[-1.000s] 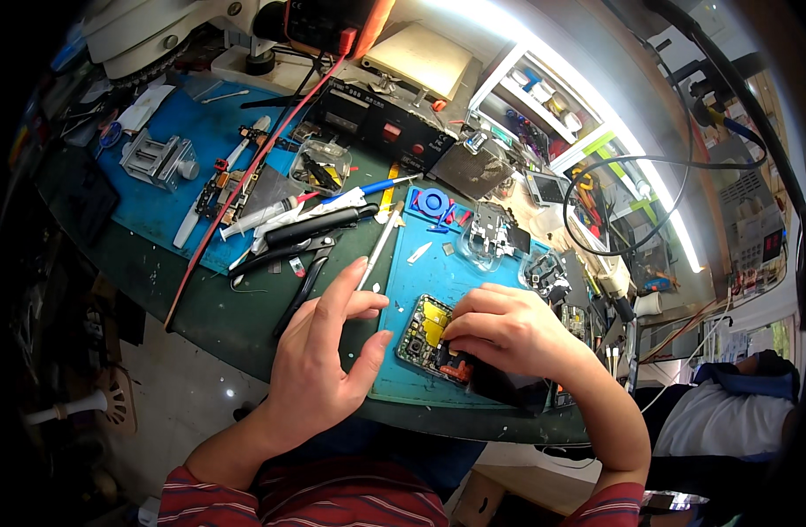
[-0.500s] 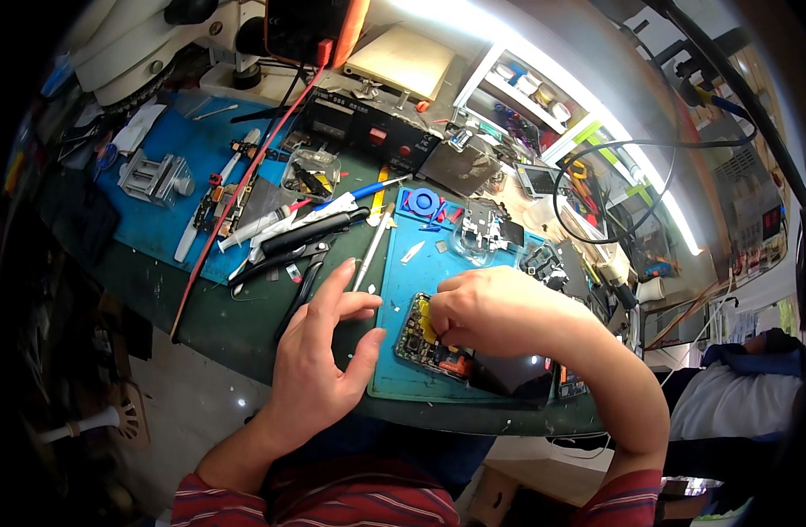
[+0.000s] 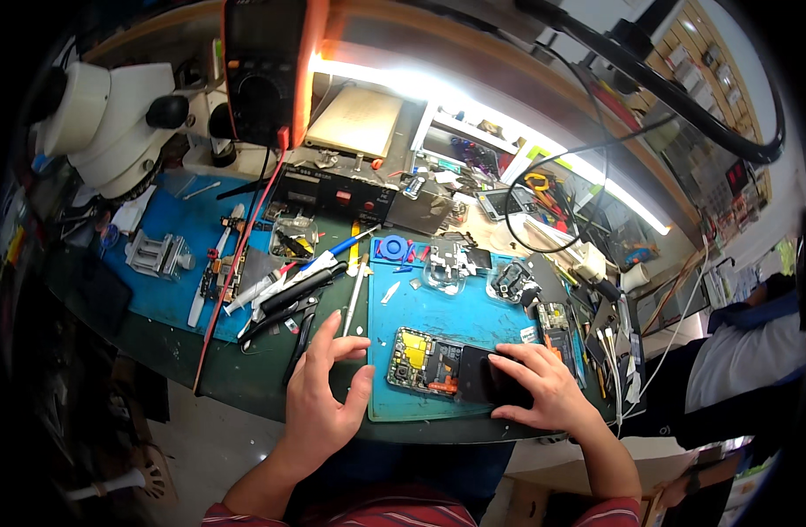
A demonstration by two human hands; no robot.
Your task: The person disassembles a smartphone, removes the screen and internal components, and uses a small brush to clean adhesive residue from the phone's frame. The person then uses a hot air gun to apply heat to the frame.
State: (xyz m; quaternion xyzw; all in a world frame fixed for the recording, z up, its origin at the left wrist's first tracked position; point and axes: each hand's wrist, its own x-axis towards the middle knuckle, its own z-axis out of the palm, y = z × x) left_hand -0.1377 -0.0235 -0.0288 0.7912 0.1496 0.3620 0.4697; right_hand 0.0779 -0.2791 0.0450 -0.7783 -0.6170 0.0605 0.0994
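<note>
An opened smartphone lies on the blue work mat, its circuit board, yellow patch and battery area exposed at the left end. A black glossy phone screen covers its right end. My right hand grips this screen, fingertips on the far edge and thumb on the near edge. My left hand hovers left of the phone over the bench edge, thumb and fingers apart, holding nothing. Tweezers rest just beyond it, near black-handled pliers.
A second opened phone sits right of the mat. Small parts trays and a blue tape roll stand at the back. A multimeter with a red lead hangs at the far left, near a microscope. Another person is at the right.
My right hand has moved right and nearer, from over the phone's board onto the black screen. My left hand stays open and raised. The head view has tilted up and shifted.
</note>
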